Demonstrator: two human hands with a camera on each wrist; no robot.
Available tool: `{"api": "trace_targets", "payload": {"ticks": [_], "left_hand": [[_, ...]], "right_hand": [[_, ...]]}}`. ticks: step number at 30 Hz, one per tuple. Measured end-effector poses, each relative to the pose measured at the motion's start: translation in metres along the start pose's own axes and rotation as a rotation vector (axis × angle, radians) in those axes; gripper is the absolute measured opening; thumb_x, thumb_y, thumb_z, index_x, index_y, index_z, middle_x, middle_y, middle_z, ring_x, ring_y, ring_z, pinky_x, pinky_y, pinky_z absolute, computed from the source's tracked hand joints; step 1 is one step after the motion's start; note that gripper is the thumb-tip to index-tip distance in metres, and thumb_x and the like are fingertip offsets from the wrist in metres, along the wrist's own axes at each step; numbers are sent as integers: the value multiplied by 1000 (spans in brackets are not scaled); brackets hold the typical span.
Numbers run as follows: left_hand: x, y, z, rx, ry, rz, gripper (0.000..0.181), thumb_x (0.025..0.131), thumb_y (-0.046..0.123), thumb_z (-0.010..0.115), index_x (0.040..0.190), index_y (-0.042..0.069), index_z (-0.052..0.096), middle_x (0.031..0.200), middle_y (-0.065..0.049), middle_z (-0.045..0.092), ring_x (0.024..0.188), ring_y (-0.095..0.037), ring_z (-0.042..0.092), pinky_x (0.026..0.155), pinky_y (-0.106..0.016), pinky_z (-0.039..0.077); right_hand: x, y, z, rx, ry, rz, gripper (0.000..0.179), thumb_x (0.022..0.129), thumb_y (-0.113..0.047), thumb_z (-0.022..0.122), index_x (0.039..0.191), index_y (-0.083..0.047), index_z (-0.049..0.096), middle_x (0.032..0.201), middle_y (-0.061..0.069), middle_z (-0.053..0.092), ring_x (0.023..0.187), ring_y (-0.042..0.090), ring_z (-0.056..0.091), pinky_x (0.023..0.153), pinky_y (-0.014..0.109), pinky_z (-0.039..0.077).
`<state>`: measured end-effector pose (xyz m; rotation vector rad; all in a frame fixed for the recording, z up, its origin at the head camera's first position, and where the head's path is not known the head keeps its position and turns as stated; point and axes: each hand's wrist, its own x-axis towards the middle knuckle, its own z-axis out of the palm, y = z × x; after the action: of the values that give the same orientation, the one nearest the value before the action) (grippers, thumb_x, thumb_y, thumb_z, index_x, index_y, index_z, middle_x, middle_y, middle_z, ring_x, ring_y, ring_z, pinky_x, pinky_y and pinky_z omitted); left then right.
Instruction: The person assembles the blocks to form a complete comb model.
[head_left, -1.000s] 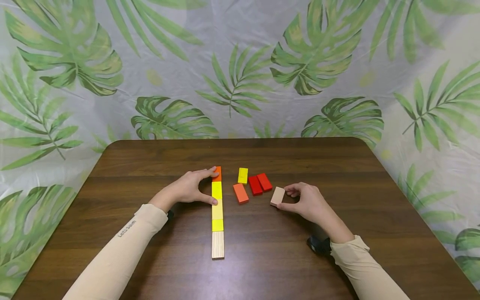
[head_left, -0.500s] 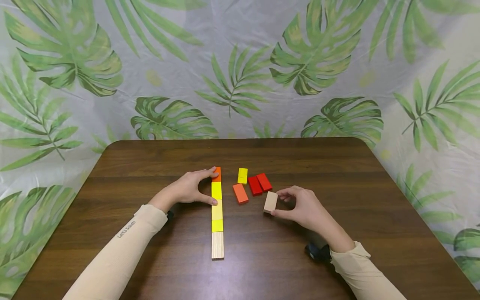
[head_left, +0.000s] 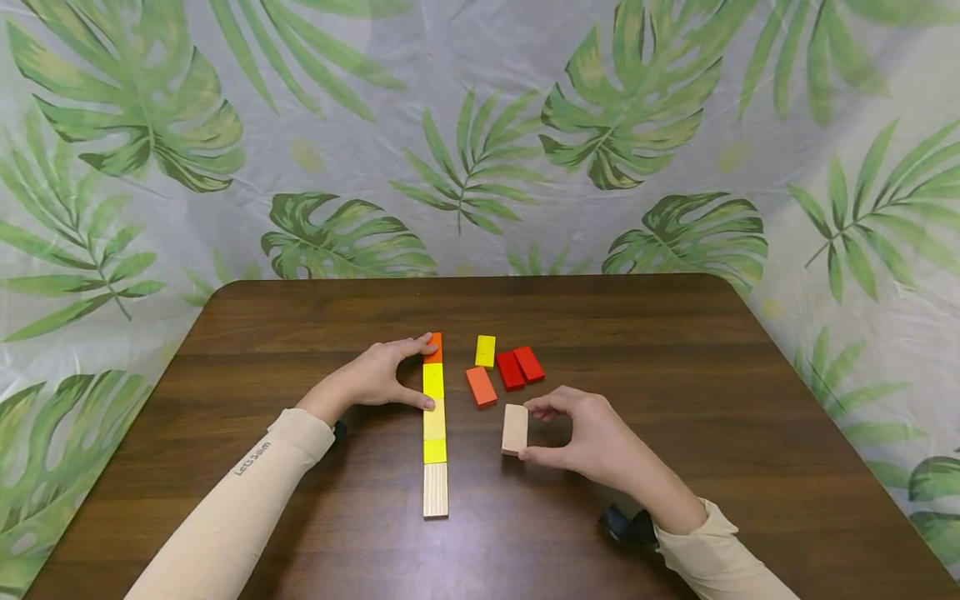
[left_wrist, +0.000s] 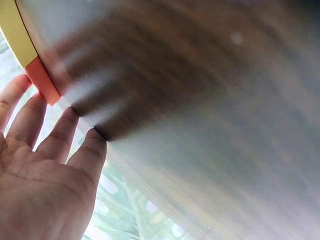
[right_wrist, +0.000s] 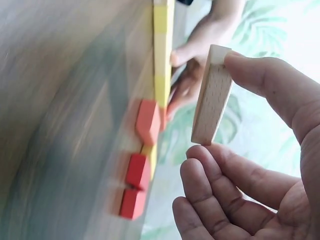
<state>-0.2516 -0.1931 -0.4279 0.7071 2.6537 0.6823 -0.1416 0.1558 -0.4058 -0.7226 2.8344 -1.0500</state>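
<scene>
A plain wooden block is pinched at its two ends between thumb and fingertips of my right hand; the right wrist view shows its grain close up. To its left runs a straight row of blocks, end to end: an orange block farthest away, then yellow and pale yellow blocks, with a striped wooden block nearest me. My left hand lies along the row's left side, fingertips at the orange block and thumb at the pale yellow one. In the left wrist view its fingers are spread and fairly straight.
Right of the row lie loose blocks: a yellow block, an orange-red block and two red blocks side by side. The dark wooden table ends at a leaf-patterned cloth.
My right hand has carried the plain wooden block left and toward me, closer to the row, turning it more in line with the row. My left hand has stayed in place.
</scene>
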Motion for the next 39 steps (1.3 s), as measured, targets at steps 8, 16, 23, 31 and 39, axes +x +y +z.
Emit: {"api": "trace_targets", "payload": {"ticks": [8,16,23,31,39], "left_hand": [[0,0,0,7,2,1,107,84,57,89,168,17,39,178,-3,31,164,-39,30,131,-63,27],[1,0,-1,-3,13,18,110,84,56,89,170,14,35,176,-7,36,162,-39,33,130,-62,30],[1,0,-1,0,15,26,108,84,56,89,169,14,37,176,-8,35,163,-38,33,131,-61,30],[1,0,-1,-4,16,21,107,84,56,89,169,15,38,176,-6,35,163,-38,32,131,-63,28],[-1,0,1,-1,9,12,105,84,57,89,168,16,40,178,-4,30,163,-39,31,131,-62,28]], "right_hand": [[-11,-22,16,49,-91,-53,50,80,-31,97,123,-15,78,113,-1,76,103,20,72,93,39,63],[-18,-39,37,61,-177,-143,46,81,-34,96,119,-13,79,106,-5,75,98,11,69,90,30,61],[-25,-51,46,43,-210,-180,43,82,-39,94,116,-17,80,102,-9,72,95,2,64,87,22,58],[-33,-61,54,9,-232,-173,46,80,-37,95,121,-23,80,104,-14,71,92,-1,61,83,16,53],[-32,-70,61,-21,-255,-199,46,82,-40,94,121,-20,80,105,-14,71,87,-4,59,77,11,50]]}}
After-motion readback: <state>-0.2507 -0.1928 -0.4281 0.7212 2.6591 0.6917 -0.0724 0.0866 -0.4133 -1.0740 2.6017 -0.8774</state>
